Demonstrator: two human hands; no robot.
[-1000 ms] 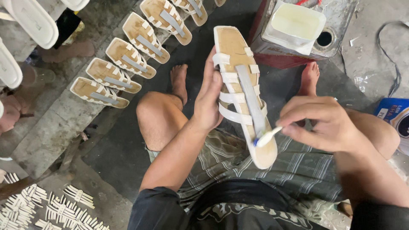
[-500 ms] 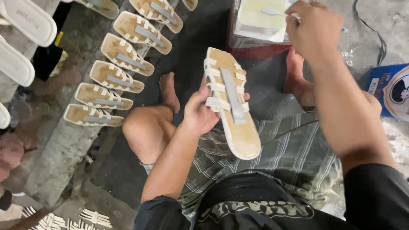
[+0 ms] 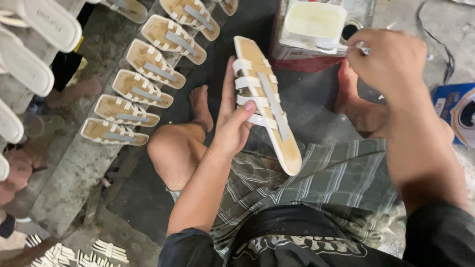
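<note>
My left hand [image 3: 232, 116] grips a sandal upper [image 3: 267, 101] with white straps and a tan insole, held tilted above my lap with the thumb over one strap. My right hand [image 3: 386, 57] is raised to the far right, shut on a small brush [image 3: 341, 47] whose tip rests at the rim of a white glue container [image 3: 316, 20]. That container sits on a red-based can. My bare knees and feet show below the sandal.
A row of several matching strapped sandals [image 3: 143, 81] lies along a concrete ledge at the left. White soles [image 3: 29, 59] stack at the far left. A blue packet [image 3: 457, 116] lies at the right edge. White strap pieces [image 3: 79, 249] sit at bottom left.
My right hand lifted the brush off the sandal's toe end and carried it up to the glue container. The left hand keeps holding the sandal, now slightly raised.
</note>
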